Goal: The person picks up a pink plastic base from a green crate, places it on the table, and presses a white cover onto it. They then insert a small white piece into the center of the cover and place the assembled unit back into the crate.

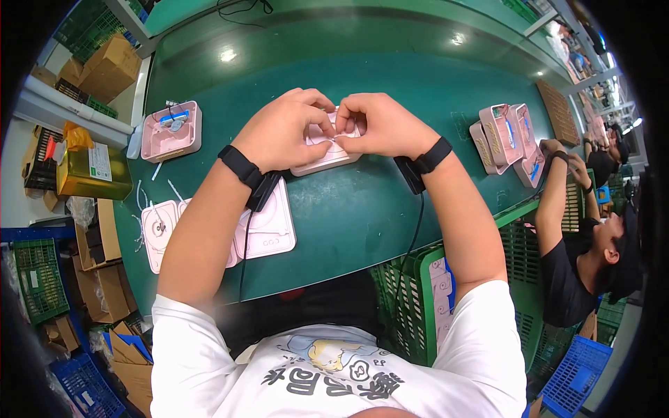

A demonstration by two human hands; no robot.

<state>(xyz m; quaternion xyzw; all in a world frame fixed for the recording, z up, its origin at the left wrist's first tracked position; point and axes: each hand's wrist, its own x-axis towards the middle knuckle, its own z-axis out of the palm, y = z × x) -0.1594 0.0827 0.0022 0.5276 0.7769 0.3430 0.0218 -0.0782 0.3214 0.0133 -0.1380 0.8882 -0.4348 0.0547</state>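
Both hands meet over a pale pink plastic case (317, 167) on the green table. My left hand (279, 132) bends over its left side, with thumb and fingers curled in toward the middle. Opposite it, my right hand (387, 125) pinches with thumb and index finger at the same spot. Something thin and whitish shows between the fingertips, too small and too covered to name. The fingers hide much of the case's top. Beside my left forearm lie flat pink panels (272, 240), partly covered by the arm.
An open pink box (171, 143) with a blue part and wires stands at the left. Several similar boxes (498, 143) sit at the right, close to a co-worker's hands (557, 153). A green crate (411, 306) stands below the table edge. Black cables hang from both wrist straps.
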